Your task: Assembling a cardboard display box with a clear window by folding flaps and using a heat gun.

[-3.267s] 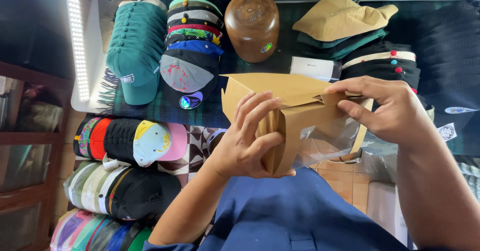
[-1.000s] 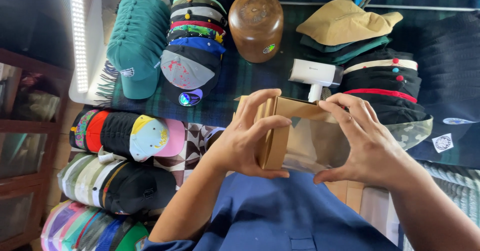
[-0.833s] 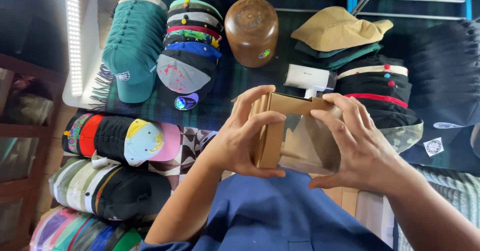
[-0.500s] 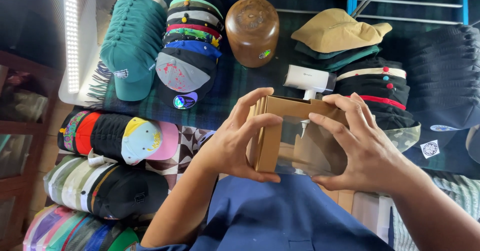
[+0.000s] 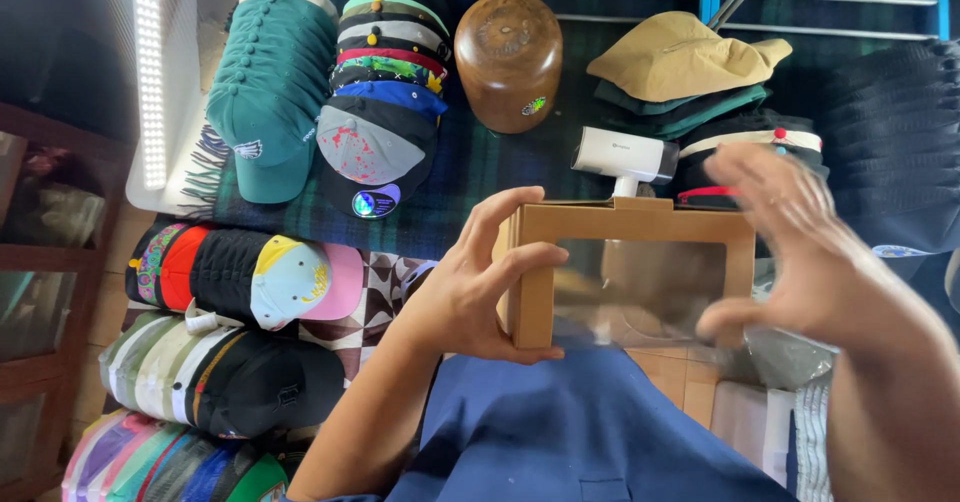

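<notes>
The left hand (image 5: 470,297) grips the left end of a tan cardboard box (image 5: 630,272) with a clear window, fingers wrapped over its front edge, thumb beneath. The right hand (image 5: 800,262) is blurred at the box's right end, fingers spread, thumb touching the lower corner. The box sits between both hands, above the blue lap (image 5: 580,432), before stacked caps (image 5: 385,92)

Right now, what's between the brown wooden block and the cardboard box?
In the head view, a small white handheld device lies between the wooden block and the cardboard box, on the dark plaid cloth.
</notes>
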